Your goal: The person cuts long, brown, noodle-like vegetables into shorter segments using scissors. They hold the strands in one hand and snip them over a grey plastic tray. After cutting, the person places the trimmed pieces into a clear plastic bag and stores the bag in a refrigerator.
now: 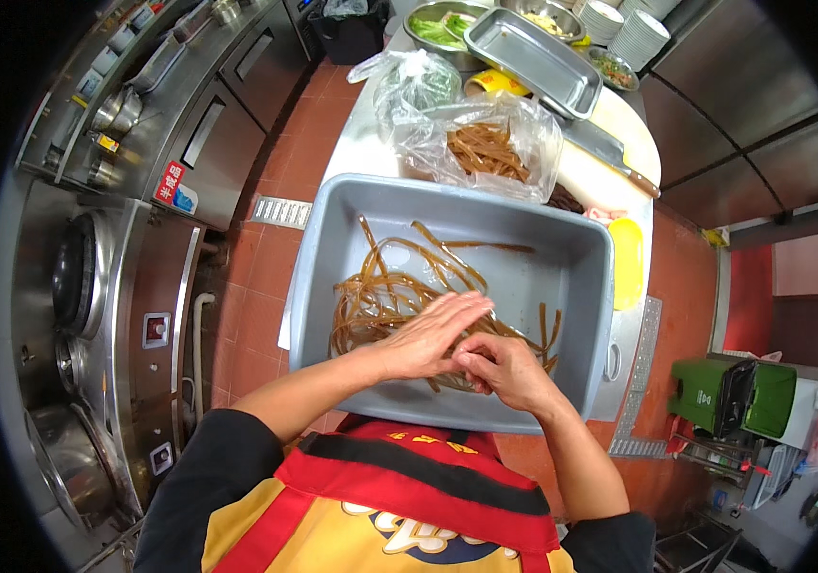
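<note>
Red-tiled floor (249, 277); grey tub (547, 229) on table (356, 153); left fingers (457, 309) together over brown strips (363, 310); right fingers (487, 353) curled, pinch unclear.

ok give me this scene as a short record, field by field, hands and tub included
left hand: fingers extended, over the brown strips
right hand: fingers curled, close against the left; grip unclear
tub: grey-blue, brown strips densest on its left
beyond tub: clear plastic bag containing more brown strips
farther right: knife with brown handle, near a metal tray
</note>
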Motion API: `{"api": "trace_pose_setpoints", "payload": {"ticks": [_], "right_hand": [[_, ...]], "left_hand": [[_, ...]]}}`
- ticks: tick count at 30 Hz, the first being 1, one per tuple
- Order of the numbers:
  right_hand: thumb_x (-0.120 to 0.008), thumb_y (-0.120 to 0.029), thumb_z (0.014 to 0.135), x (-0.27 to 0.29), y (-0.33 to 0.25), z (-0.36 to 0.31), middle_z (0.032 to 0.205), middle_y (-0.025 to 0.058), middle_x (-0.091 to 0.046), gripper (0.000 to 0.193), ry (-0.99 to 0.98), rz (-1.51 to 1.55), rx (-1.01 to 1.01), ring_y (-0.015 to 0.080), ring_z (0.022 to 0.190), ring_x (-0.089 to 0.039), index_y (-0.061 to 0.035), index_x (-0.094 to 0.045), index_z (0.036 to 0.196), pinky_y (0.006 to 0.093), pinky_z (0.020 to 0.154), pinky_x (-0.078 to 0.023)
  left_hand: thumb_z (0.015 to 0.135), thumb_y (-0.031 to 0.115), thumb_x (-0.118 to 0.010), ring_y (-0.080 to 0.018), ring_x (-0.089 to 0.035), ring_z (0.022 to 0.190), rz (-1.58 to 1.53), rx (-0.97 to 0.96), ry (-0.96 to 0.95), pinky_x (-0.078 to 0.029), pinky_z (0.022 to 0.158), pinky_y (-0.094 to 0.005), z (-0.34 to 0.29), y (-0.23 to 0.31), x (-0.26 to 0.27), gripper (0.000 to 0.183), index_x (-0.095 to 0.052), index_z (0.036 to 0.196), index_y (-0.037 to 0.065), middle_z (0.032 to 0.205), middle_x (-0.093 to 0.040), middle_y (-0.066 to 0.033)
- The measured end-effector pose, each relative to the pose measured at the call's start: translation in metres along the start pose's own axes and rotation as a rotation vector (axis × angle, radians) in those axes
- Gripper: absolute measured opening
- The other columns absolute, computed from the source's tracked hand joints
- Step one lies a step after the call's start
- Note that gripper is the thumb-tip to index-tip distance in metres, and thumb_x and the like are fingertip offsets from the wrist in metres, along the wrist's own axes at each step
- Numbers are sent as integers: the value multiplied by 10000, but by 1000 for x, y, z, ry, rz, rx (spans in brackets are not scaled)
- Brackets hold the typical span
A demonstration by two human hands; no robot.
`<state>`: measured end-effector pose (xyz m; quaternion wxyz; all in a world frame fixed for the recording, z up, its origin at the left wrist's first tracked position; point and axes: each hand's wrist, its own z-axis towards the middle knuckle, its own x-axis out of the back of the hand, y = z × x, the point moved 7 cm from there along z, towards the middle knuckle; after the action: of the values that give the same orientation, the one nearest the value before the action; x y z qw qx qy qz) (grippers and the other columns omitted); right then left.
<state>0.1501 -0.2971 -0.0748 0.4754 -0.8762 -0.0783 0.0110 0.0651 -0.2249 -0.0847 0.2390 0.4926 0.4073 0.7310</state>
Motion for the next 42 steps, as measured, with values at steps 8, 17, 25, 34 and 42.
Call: {"api": "trace_pose_setpoints", "payload": {"ticks": [8,17,25,34,42], "right_hand": [[-600,-118,889,108,-32,24,764,61,-648,190,522,-314,173,109,631,-587,-40,-623,1061,260,543,-480],[-541,-144,855,117,61,157,1098,135,-614,188,481,-1332,307,272,1043,-586,-39,-602,998,401,858,-454],[-480,-105,867,153,111,77,928,330,-605,189,447,-870,-238,497,900,-573,39,-467,990,532,813,-459],[-637,-256,855,118,164,48,889,237,-664,314,488,-923,-387,382,888,-642,37,-614,965,429,798,-511],[-427,-212,998,131,64,46,1052,145,-632,182,302,406,-135,239,869,-648,-76,-499,1095,347,766,-548]], "left_hand": [[977,115,-436,-244,-575,896,-385,535,189,-462,778,-347,-5,9,60,208,-496,1152,21,980,-590,-128],[1007,183,-418,-60,-343,628,-275,691,340,-328,565,-223,-76,-17,83,196,-533,1059,34,684,-376,41],[990,185,-451,-137,-453,617,-272,739,293,-406,586,-287,-88,-36,62,211,-557,1036,7,685,-473,-62],[990,161,-456,-108,-442,637,-356,643,257,-407,591,-270,-69,-41,49,172,-552,1028,25,681,-459,-24],[959,112,-467,-156,-496,643,-400,713,296,-440,606,-308,-86,-63,56,164,-555,1059,15,729,-518,-71]]}}
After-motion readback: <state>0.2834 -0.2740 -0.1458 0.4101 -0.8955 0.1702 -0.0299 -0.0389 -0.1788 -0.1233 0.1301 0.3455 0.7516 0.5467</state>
